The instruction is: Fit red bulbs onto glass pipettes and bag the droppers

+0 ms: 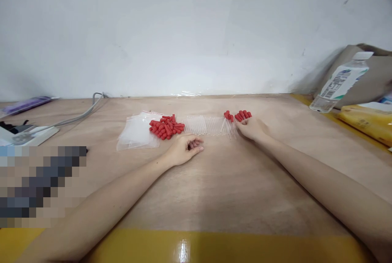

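My left hand (183, 148) rests on the table with its fingers loosely curled and the thumb apart; nothing shows between them. Just beyond it lies a pile of red rubber bulbs (165, 127), partly over clear plastic zip bags (137, 132). A row of thin clear tubes (206, 125) runs from that pile toward my right hand (249, 127). Its fingers are closed at the row's right end, touching or close to the tubes. What they pinch is too small to make out. A smaller group of red bulbs (243, 114) sits right behind those fingers, apparently fitted on tubes.
On the right stand a clear labelled bottle (341, 81), a grey bag (370, 79) and a yellow packet (367, 122). A grey cable (82, 114) and a purple package (27, 104) lie at left. Yellow tape (214, 248) covers the table's front edge; a wall closes the back.
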The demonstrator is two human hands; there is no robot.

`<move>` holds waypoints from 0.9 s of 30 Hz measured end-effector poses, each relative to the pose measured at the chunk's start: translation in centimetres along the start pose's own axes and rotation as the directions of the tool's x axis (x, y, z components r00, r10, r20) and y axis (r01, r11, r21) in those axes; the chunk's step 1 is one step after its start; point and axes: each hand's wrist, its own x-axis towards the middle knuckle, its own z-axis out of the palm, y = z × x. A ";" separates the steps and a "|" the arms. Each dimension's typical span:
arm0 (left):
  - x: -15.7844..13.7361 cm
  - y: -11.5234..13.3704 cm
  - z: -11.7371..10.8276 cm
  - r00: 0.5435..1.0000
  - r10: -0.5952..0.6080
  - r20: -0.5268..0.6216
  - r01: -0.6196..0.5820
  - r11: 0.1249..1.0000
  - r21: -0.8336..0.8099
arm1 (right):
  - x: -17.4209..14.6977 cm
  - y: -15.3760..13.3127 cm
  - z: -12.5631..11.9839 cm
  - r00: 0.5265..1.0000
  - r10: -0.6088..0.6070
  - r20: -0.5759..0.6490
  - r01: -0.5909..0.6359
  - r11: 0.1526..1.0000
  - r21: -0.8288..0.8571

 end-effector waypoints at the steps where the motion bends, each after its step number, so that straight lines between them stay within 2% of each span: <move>1: 0.0 0.1 0.0 1.000 0.001 0.004 -0.001 1.000 0.005 | -0.1 0.0 0.0 0.999 0.037 0.010 -0.037 0.999 0.000; 4: -0.2 0.5 0.1 1.000 0.015 -0.015 -0.013 0.995 0.103 | -0.6 -0.1 0.2 0.997 0.075 -0.023 -0.074 0.996 0.040; 5: -0.3 0.6 0.1 0.998 0.024 -0.050 -0.015 0.987 0.162 | -1.0 -0.2 0.2 0.998 0.033 -0.053 -0.030 0.997 0.064; 7: -0.4 0.8 -0.1 0.987 0.053 -0.149 -0.006 0.954 0.299 | -2.0 -0.7 0.2 0.986 -0.145 -0.081 0.153 0.983 0.102; 8: -0.4 0.8 -0.4 0.977 0.070 -0.200 0.008 0.930 0.368 | -2.6 -1.0 0.1 0.961 -0.267 -0.073 0.274 0.955 0.113; 10: -0.2 0.5 -1.4 0.956 0.091 -0.277 0.063 0.863 0.501 | -3.7 -1.5 -0.1 0.868 -0.496 -0.025 0.495 0.860 0.122; 12: 0.5 0.0 -2.9 0.943 0.072 -0.326 0.154 0.772 0.616 | -4.6 -1.9 -0.4 0.772 -0.635 0.030 0.627 0.768 0.128; 13: 1.0 -0.3 -3.8 0.936 0.040 -0.350 0.212 0.730 0.650 | -4.9 -2.0 -0.4 0.742 -0.668 0.056 0.657 0.742 0.133; 16: 3.3 -1.4 -6.3 0.907 -0.123 -0.402 0.386 0.620 0.683 | -5.1 -1.9 -0.3 0.711 -0.691 0.130 0.674 0.722 0.158; 18: 5.1 -2.4 -7.4 0.884 -0.260 -0.390 0.466 0.561 0.684 | -5.1 -1.7 -0.1 0.713 -0.686 0.148 0.664 0.728 0.172; 21: 7.4 -4.1 -8.1 0.821 -0.430 -0.375 0.561 0.489 0.668 | -5.1 -1.8 0.1 0.724 -0.677 0.131 0.650 0.733 0.199; 23: 8.5 -5.2 -8.1 0.795 -0.485 -0.365 0.592 0.484 0.644 | -5.3 -2.1 0.0 0.736 -0.667 0.111 0.634 0.738 0.229; 27: 9.3 -6.1 -7.9 0.797 -0.475 -0.374 0.594 0.503 0.628 | -5.9 -3.3 -0.2 0.752 -0.648 0.121 0.600 0.749 0.281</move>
